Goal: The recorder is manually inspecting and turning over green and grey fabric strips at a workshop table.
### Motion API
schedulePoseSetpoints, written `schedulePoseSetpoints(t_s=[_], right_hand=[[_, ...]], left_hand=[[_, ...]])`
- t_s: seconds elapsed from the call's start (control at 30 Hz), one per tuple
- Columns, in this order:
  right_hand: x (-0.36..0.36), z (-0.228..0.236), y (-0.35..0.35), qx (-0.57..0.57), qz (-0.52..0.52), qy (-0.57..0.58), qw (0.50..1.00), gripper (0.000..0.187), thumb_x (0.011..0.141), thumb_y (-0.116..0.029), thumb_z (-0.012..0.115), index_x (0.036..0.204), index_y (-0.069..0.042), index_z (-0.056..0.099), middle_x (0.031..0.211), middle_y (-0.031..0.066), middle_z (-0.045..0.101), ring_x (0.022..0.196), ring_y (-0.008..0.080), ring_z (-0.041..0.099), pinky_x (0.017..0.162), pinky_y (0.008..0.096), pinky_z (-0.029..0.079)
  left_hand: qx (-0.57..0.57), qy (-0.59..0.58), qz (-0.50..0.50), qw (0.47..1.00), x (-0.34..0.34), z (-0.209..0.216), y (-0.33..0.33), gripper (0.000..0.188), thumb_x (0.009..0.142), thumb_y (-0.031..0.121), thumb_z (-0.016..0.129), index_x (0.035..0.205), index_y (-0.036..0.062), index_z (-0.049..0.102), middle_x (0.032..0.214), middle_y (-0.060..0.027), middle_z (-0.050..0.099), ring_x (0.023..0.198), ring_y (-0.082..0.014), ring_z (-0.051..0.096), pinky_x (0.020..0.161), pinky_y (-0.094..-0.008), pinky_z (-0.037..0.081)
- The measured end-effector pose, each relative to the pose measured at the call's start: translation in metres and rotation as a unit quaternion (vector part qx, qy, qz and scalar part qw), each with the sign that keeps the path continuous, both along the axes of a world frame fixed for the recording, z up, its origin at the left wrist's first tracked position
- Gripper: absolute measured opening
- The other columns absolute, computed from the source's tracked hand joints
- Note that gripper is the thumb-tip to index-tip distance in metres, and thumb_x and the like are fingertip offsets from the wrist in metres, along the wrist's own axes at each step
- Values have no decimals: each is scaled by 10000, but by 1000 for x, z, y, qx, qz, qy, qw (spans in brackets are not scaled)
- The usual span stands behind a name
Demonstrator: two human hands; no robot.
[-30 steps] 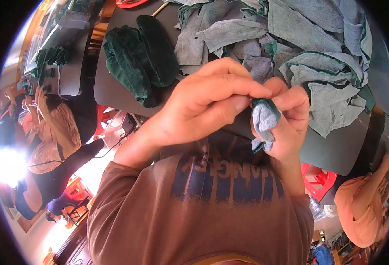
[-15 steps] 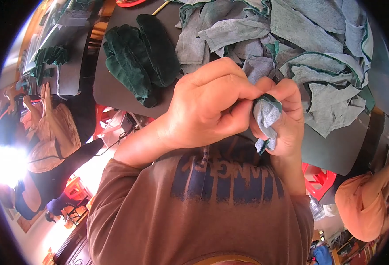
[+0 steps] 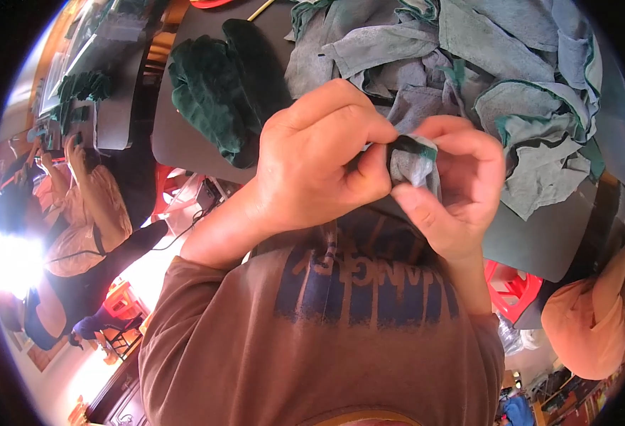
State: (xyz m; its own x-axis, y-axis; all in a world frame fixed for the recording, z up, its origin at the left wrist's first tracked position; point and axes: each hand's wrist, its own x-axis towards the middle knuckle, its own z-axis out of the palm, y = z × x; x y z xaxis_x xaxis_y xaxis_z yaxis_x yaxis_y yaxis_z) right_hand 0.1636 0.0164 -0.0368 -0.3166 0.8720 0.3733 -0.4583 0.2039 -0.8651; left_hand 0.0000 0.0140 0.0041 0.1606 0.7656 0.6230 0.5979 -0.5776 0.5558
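Observation:
Between my two hands is a small bunched piece of grey cloth with dark green edging (image 3: pixel 413 165), its folded end facing up. My left hand (image 3: pixel 319 153) pinches its left side between thumb and curled fingers. With thumb below and fingers bent above, my right hand (image 3: pixel 462 184) grips the other side. Most of the cloth is hidden in the fingers. Beyond my left hand lie dark green velvety cloth pieces (image 3: pixel 209 99). A large pile of grey cloth pieces with green edges (image 3: pixel 497 53) spreads over the table beyond my right hand.
The dark table (image 3: pixel 540 231) runs in front of me. A red stool (image 3: pixel 511 287) stands at the right, near a person in orange (image 3: pixel 586 326). Another person (image 3: pixel 92 213) sits at the left by a second table (image 3: pixel 113 124) with green cloth (image 3: pixel 82 92).
My left hand has shifted slightly left and my right hand has opened its fingers wider around the cloth. The cloth's loose end no longer hangs down below the right hand.

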Motion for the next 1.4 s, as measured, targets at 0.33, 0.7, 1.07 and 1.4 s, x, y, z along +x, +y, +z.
schedulePoseSetpoints(t_s=[0.33,0.7,1.07,1.4], right_hand=[[6,2,4,240,-157,-125,950,382,695,-70,711,1038,20,571,874,159,569,690,224,546,598,276,458],[1,6,6,221,-189,-261,920,198,727,-14,662,911,22,599,800,115,591,653,206,556,582,278,453],[1,14,-2,-184,-32,-55,981,127,899,-105,512,823,-20,567,664,-73,462,580,1,351,507,166,281],[0,11,-5,-190,-51,-42,980,136,906,-129,518,841,-20,566,686,-79,470,591,0,356,515,158,285]], left_hand=[[-77,-40,-29,996,0,1,-2,182,564,-65,598,707,42,565,631,-57,501,530,-201,501,456,-277,398],[-177,-72,-33,981,-6,-2,-5,144,581,-61,579,682,34,540,621,-48,476,545,-183,484,474,-266,378],[-337,-216,-87,912,-5,-3,-7,87,642,-32,572,708,23,560,670,-32,482,571,-107,465,506,-224,372],[-295,-93,-104,945,-3,4,-13,122,713,27,601,811,4,532,797,-41,485,619,-112,450,563,-206,354]])
